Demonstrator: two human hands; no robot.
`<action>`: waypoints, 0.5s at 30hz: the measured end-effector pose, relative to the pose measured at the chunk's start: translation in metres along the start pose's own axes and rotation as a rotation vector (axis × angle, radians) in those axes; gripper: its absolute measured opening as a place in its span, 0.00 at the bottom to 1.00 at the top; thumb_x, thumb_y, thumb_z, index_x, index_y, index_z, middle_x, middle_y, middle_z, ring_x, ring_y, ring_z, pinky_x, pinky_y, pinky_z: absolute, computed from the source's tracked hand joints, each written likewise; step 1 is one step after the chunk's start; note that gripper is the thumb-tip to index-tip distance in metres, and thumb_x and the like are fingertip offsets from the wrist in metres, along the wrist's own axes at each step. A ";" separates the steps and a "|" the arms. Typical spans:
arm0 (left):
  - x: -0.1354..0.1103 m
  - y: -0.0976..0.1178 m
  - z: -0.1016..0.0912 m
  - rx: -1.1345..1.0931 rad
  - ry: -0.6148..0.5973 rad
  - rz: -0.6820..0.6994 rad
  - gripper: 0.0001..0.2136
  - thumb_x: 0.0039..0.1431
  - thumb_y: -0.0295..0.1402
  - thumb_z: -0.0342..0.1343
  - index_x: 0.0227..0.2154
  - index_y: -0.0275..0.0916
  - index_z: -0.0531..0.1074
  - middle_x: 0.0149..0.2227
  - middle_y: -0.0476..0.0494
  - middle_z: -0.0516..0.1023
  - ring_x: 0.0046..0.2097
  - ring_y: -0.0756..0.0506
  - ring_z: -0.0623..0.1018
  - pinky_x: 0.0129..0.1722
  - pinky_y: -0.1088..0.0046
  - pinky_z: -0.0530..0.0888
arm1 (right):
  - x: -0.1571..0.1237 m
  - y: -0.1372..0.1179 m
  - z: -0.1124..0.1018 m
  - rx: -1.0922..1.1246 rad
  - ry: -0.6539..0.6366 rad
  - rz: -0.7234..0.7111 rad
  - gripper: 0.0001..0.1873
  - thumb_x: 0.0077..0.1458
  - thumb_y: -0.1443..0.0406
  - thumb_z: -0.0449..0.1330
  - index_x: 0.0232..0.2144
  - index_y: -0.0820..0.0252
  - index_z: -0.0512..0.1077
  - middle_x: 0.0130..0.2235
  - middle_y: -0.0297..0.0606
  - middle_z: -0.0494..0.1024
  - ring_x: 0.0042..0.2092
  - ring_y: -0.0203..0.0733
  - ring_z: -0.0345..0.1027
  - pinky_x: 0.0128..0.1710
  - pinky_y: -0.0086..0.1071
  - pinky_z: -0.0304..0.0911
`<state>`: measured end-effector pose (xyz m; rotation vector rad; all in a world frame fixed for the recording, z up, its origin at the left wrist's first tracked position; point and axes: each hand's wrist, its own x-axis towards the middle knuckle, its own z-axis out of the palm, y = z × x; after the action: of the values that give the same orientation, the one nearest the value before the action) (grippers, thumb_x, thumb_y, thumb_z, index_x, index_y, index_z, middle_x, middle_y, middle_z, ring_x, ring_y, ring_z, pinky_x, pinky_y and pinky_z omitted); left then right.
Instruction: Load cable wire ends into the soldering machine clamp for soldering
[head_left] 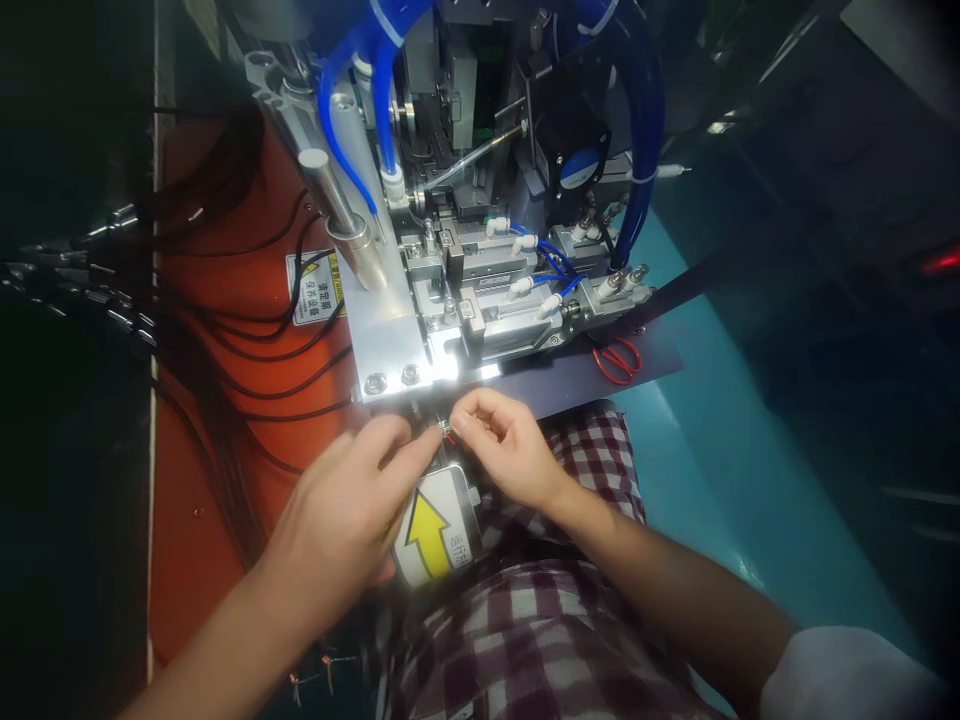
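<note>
Both my hands meet at the front edge of a metal machine [390, 340], just above a white label with a yellow arrow [427, 535]. My right hand [506, 445] is closed in a pinch, thumb against fingers, at a tiny shiny part with a bit of red [448, 430]. What kind of part it is, I cannot make out. My left hand [352, 500] comes in from the left with its index finger stretched toward that same part; its other fingers are curled and partly hidden, so whether it grips anything does not show.
Bundled black cables [217, 470] run over the orange surface [191, 400] on the left. Blue air hoses [386, 100] arch above the machine. A red-handled tool [617, 361] lies on a dark plate at the right. A checkered cloth [525, 640] covers my lap.
</note>
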<state>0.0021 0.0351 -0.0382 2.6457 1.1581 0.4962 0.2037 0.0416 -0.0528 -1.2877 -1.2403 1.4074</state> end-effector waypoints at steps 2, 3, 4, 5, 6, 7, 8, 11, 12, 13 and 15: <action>0.001 0.001 -0.001 0.030 0.002 0.010 0.28 0.53 0.21 0.52 0.59 0.41 0.68 0.41 0.41 0.73 0.37 0.44 0.74 0.33 0.69 0.72 | -0.001 0.001 0.000 -0.032 0.006 -0.026 0.10 0.60 0.62 0.56 0.27 0.58 0.65 0.23 0.27 0.60 0.25 0.32 0.53 0.26 0.30 0.51; 0.002 0.002 -0.001 0.051 0.006 0.024 0.27 0.54 0.21 0.52 0.58 0.40 0.68 0.40 0.40 0.73 0.37 0.44 0.73 0.33 0.69 0.71 | -0.002 0.001 0.000 -0.056 0.007 -0.041 0.10 0.60 0.62 0.56 0.27 0.58 0.65 0.24 0.27 0.60 0.26 0.32 0.53 0.26 0.30 0.51; 0.003 0.002 -0.001 0.072 0.012 0.041 0.26 0.54 0.20 0.51 0.57 0.38 0.68 0.40 0.40 0.73 0.37 0.44 0.73 0.33 0.69 0.70 | -0.002 0.001 0.000 -0.076 0.008 -0.051 0.10 0.60 0.63 0.56 0.27 0.58 0.65 0.24 0.28 0.60 0.26 0.33 0.53 0.27 0.30 0.51; 0.004 0.003 -0.002 0.089 0.024 0.058 0.25 0.55 0.19 0.49 0.56 0.37 0.69 0.40 0.39 0.73 0.36 0.44 0.72 0.32 0.69 0.70 | -0.002 0.001 0.000 -0.086 0.006 -0.052 0.10 0.61 0.63 0.56 0.27 0.58 0.65 0.24 0.28 0.60 0.27 0.33 0.53 0.27 0.30 0.52; 0.005 0.004 -0.002 0.102 0.039 0.073 0.23 0.55 0.19 0.48 0.55 0.36 0.69 0.39 0.39 0.73 0.35 0.44 0.72 0.32 0.69 0.69 | -0.003 0.001 0.000 -0.083 0.003 -0.044 0.10 0.61 0.63 0.56 0.27 0.58 0.65 0.24 0.28 0.60 0.27 0.33 0.53 0.27 0.30 0.52; 0.007 0.004 -0.003 0.113 0.054 0.083 0.22 0.56 0.19 0.47 0.54 0.35 0.69 0.39 0.39 0.73 0.34 0.44 0.72 0.31 0.69 0.68 | -0.003 0.001 0.000 -0.072 0.004 -0.031 0.10 0.61 0.63 0.56 0.27 0.58 0.65 0.24 0.28 0.60 0.27 0.33 0.53 0.27 0.30 0.52; 0.008 0.005 -0.003 0.122 0.068 0.090 0.21 0.57 0.18 0.46 0.53 0.35 0.70 0.39 0.39 0.74 0.33 0.44 0.71 0.30 0.69 0.67 | -0.003 0.001 -0.001 -0.060 0.005 -0.017 0.10 0.61 0.62 0.56 0.27 0.58 0.65 0.24 0.28 0.60 0.26 0.33 0.53 0.27 0.30 0.51; 0.012 0.007 -0.003 0.153 0.081 0.100 0.20 0.58 0.18 0.46 0.51 0.33 0.70 0.38 0.39 0.74 0.32 0.45 0.70 0.27 0.69 0.65 | -0.002 0.002 -0.002 -0.067 -0.002 -0.037 0.10 0.61 0.62 0.56 0.28 0.58 0.65 0.24 0.28 0.60 0.27 0.33 0.53 0.27 0.30 0.51; 0.012 0.008 -0.003 0.165 0.083 0.102 0.20 0.57 0.17 0.46 0.51 0.33 0.70 0.38 0.39 0.74 0.31 0.45 0.69 0.26 0.69 0.64 | -0.001 0.001 -0.002 -0.074 -0.005 -0.049 0.09 0.61 0.63 0.56 0.28 0.58 0.65 0.24 0.28 0.60 0.27 0.34 0.53 0.27 0.30 0.51; 0.013 0.008 -0.003 0.173 0.086 0.104 0.20 0.57 0.17 0.47 0.51 0.32 0.70 0.37 0.39 0.74 0.31 0.45 0.69 0.26 0.69 0.64 | -0.001 0.001 -0.002 -0.070 -0.008 -0.053 0.09 0.60 0.63 0.57 0.28 0.58 0.65 0.24 0.28 0.61 0.27 0.34 0.53 0.27 0.30 0.52; 0.013 0.009 -0.004 0.177 0.090 0.108 0.19 0.57 0.16 0.47 0.50 0.32 0.71 0.37 0.39 0.75 0.30 0.45 0.68 0.25 0.69 0.63 | 0.000 0.000 -0.003 -0.026 -0.026 -0.022 0.10 0.60 0.62 0.57 0.27 0.58 0.65 0.24 0.29 0.62 0.26 0.33 0.54 0.26 0.30 0.52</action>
<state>0.0146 0.0389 -0.0287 2.8770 1.1371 0.5622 0.2069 0.0426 -0.0526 -1.2733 -1.2906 1.4007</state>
